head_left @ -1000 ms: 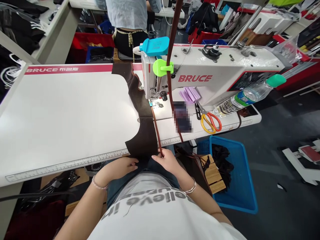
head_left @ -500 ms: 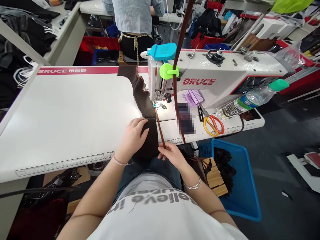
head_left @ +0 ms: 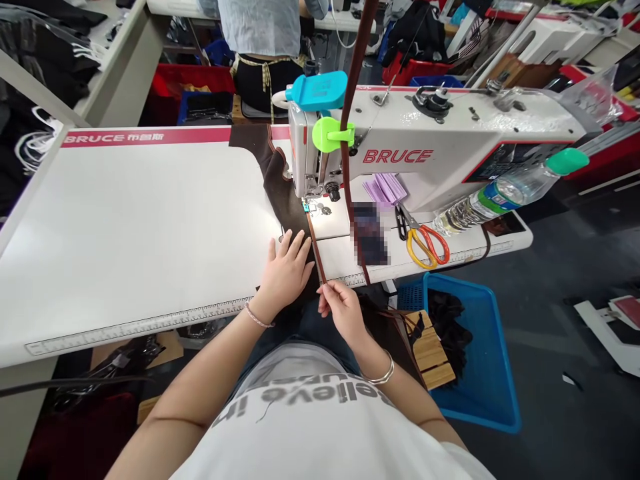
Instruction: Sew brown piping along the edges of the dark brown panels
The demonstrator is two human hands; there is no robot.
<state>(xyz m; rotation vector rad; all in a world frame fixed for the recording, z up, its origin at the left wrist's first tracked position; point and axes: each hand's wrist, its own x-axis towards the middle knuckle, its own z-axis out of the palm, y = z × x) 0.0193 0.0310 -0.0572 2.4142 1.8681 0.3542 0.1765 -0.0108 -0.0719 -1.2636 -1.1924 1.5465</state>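
My left hand point(head_left: 285, 270) lies flat with spread fingers on a dark brown leather panel point(head_left: 286, 193), close to the sewing machine's presser foot point(head_left: 314, 207). The panel runs along the table and passes under the head of the white BRUCE sewing machine point(head_left: 415, 150). My right hand point(head_left: 343, 312) pinches a narrow brown leather strip point(head_left: 316, 250) between thumb and fingers. That strip rises from my right hand to the presser foot, beside the panel's edge. My left hand hides part of the panel.
A long brown strap point(head_left: 356, 73) hangs in front of the machine head. Orange-handled scissors point(head_left: 424, 245) and a water bottle point(head_left: 505, 193) stand to its right. A blue basket point(head_left: 480, 357) sits on the floor at right. A co-worker point(head_left: 260, 33) sits beyond the table.
My left hand has moved from the table's front edge up onto the panel, nearer the presser foot. The panel has shifted toward the machine. My right hand keeps its hold on the strip.
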